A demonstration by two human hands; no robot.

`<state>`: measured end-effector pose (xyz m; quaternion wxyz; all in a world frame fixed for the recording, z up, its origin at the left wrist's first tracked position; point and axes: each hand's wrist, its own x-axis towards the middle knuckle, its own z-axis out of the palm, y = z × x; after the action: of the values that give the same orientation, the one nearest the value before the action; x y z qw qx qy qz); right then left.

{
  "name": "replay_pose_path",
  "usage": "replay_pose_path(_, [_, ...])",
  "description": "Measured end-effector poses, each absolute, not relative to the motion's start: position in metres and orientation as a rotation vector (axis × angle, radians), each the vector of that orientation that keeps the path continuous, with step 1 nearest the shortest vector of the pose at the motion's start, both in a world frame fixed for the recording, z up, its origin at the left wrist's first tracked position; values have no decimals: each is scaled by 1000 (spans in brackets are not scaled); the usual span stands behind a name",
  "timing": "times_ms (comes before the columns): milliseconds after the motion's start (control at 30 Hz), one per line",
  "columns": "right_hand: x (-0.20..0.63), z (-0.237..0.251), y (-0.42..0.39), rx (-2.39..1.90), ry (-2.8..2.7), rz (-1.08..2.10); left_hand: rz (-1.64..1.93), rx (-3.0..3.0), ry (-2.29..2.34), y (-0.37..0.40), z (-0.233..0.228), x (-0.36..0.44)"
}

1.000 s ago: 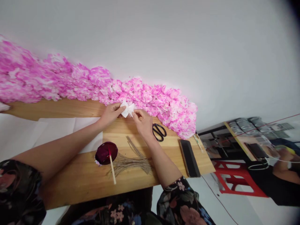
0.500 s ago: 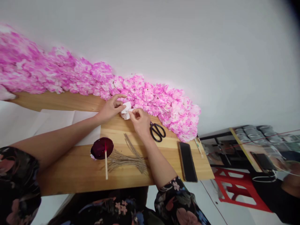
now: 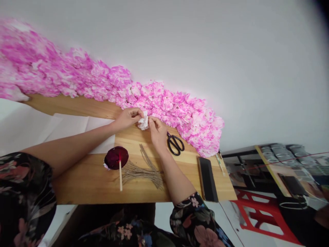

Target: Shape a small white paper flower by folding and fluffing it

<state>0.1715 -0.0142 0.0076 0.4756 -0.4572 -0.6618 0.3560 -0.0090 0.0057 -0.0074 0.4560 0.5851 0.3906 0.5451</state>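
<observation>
White paper piece: crumpled, pinched between both hands, just in front of the pink flowers.
Left hand: fingers curled shut on the paper's left side.
Right hand: fingertips closed on its right side.
Scissors: just right of the right hand.
Twine bundle: near the right wrist, on the wooden board.

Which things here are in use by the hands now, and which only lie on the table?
In use: white paper piece, pinched between left hand and right hand.

Lying about: black scissors, twine bundle, dark red dish with a stick, phone, pink paper flowers.
</observation>
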Motion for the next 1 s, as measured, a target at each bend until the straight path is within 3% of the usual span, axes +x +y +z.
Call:
replay_pose_path(800, [180, 3, -10, -1097, -1957, 452, 1273, 1529, 1024, 6, -5, -8])
replay_pose_path(1000, [173, 56, -38, -1037, -1921, 415, 1300, 1480, 1039, 7, -5, -10])
